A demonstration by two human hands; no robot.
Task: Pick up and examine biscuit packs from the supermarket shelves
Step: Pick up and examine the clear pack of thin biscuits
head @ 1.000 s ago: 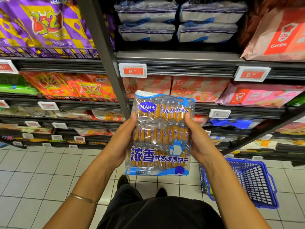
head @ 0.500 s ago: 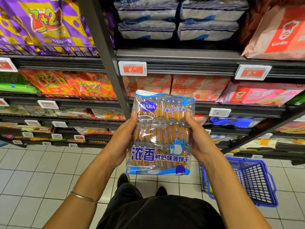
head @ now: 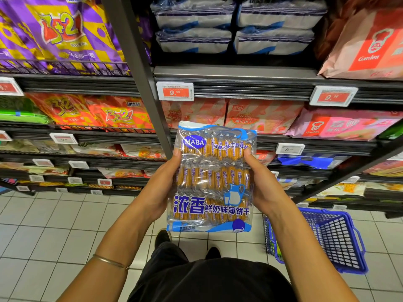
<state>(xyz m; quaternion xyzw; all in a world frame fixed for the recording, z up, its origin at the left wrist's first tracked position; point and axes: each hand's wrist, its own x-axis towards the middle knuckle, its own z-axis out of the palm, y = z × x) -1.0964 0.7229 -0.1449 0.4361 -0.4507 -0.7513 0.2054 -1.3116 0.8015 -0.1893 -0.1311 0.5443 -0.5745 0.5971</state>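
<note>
We hold the biscuit pack (head: 212, 177) upright in front of the shelves (head: 239, 92), its printed face toward us. Our left hand (head: 159, 188) grips its left edge and our right hand (head: 265, 188) its right edge, thumbs on the front, fingers wrapped behind it. A blue basket (head: 327, 238) stands on the tiled floor (head: 54, 225) to our right.

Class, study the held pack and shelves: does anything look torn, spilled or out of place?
Nothing stands out. The biscuit pack looks intact, held upright by the left hand and right hand. Shelves look orderly.
</note>
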